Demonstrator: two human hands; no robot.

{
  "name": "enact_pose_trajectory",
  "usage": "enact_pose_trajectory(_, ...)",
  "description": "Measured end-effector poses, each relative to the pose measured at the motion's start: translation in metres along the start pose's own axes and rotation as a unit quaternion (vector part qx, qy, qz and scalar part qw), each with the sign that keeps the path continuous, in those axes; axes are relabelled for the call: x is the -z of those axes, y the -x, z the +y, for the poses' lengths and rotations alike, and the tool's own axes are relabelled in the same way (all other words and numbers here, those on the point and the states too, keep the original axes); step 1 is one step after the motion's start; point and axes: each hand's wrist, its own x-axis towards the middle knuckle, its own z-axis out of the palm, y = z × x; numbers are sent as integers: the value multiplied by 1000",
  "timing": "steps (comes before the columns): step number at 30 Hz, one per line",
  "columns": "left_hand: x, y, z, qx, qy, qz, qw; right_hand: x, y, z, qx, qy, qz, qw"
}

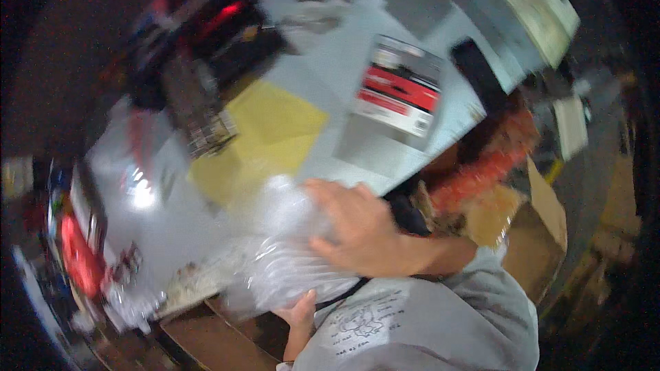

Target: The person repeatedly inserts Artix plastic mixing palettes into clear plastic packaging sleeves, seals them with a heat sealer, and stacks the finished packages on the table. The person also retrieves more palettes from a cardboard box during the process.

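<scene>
Resting between left fingers (309, 299) and right fingers (322, 196) is translucent plastic (283, 261).

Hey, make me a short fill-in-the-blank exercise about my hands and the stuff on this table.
1. The flat sheet beyond the clear plastic bundle is coloured ____.
2. The brightest band across the flat package is ____.
3. Choosing between left and right, that package lies on the picture's ____ side of the sheet.
4. The lower hand, below the upper hand in the picture, is the person's ____ one.

Missing words: yellow; red; right; left.
</scene>
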Motion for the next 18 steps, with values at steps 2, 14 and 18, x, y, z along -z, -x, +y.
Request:
enact_pose_trajectory(2, 8, -18, 5, -89, 69, 58, 992, 20, -9, 11, -230, -167, -62, 957)
enact_pose_trajectory(14, 11, -105, 18, 29, -180, -60, 981, -23, -15, 65, -224, -195, -132, 946)
enact_pose_trajectory(18, 14, -106, 18, 45, -146, -82, 985, -18, -10, 68, -216, -258, -167, 927)
